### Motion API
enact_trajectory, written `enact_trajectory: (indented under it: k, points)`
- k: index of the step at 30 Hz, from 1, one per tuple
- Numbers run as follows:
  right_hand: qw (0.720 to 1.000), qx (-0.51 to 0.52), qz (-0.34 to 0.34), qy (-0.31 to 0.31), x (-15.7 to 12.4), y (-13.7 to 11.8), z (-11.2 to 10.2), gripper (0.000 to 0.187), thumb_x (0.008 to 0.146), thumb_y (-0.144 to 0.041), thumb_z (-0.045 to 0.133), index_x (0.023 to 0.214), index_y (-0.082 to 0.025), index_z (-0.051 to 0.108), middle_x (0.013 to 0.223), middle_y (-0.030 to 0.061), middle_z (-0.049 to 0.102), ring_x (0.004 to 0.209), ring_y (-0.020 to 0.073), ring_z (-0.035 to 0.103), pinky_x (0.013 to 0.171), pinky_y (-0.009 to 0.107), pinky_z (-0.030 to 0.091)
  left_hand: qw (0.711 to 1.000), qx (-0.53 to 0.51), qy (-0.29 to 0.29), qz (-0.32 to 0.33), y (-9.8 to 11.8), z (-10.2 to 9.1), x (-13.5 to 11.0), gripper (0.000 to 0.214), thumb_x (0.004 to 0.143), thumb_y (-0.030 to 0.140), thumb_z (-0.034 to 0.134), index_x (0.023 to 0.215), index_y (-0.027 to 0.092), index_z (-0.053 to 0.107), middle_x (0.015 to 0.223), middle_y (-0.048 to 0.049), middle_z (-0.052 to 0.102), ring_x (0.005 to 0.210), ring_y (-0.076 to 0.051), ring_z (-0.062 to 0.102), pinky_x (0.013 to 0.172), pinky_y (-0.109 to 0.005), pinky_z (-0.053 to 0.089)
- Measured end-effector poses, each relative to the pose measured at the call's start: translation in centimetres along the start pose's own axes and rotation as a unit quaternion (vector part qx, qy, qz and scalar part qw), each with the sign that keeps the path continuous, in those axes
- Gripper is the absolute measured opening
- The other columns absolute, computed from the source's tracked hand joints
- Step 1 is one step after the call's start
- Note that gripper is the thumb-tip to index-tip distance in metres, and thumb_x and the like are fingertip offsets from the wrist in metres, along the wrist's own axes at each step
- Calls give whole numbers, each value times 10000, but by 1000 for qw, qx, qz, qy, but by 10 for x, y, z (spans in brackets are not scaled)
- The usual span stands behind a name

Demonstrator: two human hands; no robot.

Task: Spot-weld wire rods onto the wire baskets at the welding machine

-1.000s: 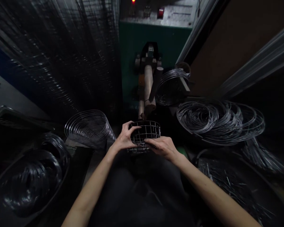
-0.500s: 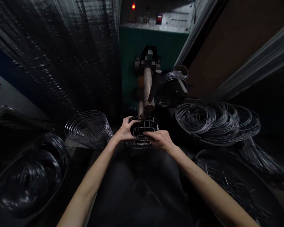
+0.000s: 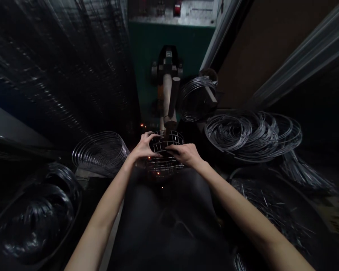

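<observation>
A round wire basket [image 3: 164,162] sits between my hands, under the arm of a spot welding machine [image 3: 169,96]. My left hand [image 3: 144,146] curls round the basket's left side, thumb and fingers gripping its wires. On the right side, my right hand [image 3: 185,153] pinches the wire rim, its thumb and fingers closed. The welder's lower tip reaches down to the basket's far wires. Small orange sparks glow near the basket and just below it. Exactly which wires my fingertips hold is too dark to make out.
A stack of wire rings [image 3: 100,152] stands to the left, above a tub of wire coils [image 3: 39,214]. At right, wire hoops [image 3: 251,135] lie piled above a tub of short wire pieces [image 3: 271,214]. More wire rings [image 3: 196,98] hang beside the welder.
Orange sparks have appeared around the basket. The whole view has shifted, so the welder appears farther up and left. Both hands keep their hold on the basket.
</observation>
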State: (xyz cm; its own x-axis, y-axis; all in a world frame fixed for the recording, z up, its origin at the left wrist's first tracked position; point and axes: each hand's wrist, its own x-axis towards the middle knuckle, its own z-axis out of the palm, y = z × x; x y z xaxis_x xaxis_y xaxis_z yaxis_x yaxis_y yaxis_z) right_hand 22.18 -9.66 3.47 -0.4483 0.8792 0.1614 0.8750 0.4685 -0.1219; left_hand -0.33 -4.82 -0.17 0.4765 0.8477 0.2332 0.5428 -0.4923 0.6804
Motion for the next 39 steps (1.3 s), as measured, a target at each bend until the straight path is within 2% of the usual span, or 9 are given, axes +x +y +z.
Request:
enact_trajectory:
  k: [5,9,12,17,28,31,34,36,39]
  points:
    - [1000,14,8,11,12,3,5,256,916,-403,531,1110,-338,685,894,-15,752,749,152,686,550,226,383,1000,7,8,-2,-9,-3,12,863,465,429,904,1227,252,541,1275,-106,374,1268,-335,349,1083,-536,332]
    - [995,36,27,90,-1,-2,13,265,945,-348,495,1141,-300,667,1070,10,716,864,148,664,603,220,410,1000,5,25,11,-11,2,11,877,461,453,905,1229,244,535,1270,-104,388,1266,-329,350,1085,-525,330]
    - [985,47,93,135,-9,-5,16,255,948,-341,477,1026,-253,703,1021,46,684,794,143,635,566,222,391,999,3,32,-8,-10,3,12,876,462,451,902,1233,254,536,1285,-97,376,1279,-335,337,1088,-529,327]
    - [969,138,133,158,5,4,16,193,894,-353,564,940,-226,701,863,35,624,721,143,594,573,231,395,998,-11,36,-43,-14,0,25,855,467,411,900,1229,257,544,1290,-90,374,1272,-324,354,1093,-521,326]
    - [948,207,170,172,26,10,15,195,852,-375,596,893,-220,707,870,32,606,730,156,573,656,273,428,999,-13,40,-28,-26,-5,43,849,458,438,904,1201,222,555,1303,-95,422,1274,-319,372,1115,-488,307]
    - [934,245,180,189,5,14,5,277,901,-383,497,908,-200,706,917,57,607,839,179,592,777,303,457,998,-15,53,-4,-30,-6,34,993,456,510,894,1310,243,464,1403,-113,358,1338,-346,305,1133,-515,268]
    - [933,263,185,159,-43,19,-3,408,962,-397,329,936,-205,689,942,69,628,913,198,602,840,330,466,997,-37,62,-5,-45,-2,11,1262,448,581,875,1464,262,198,1520,-148,165,1410,-375,166,1155,-551,194]
    - [945,237,195,116,-80,22,2,458,975,-399,268,894,-214,679,910,73,646,891,209,608,838,351,476,996,-67,58,-27,-60,6,-4,1328,471,596,860,1487,258,75,1540,-163,91,1427,-373,119,1167,-559,143]
    - [959,191,206,34,-127,24,25,468,972,-374,234,862,-211,659,875,93,677,859,231,633,813,371,497,985,-150,66,-60,-78,22,-16,1352,513,570,855,1484,274,-39,1548,-171,46,1442,-348,89,1172,-545,132]
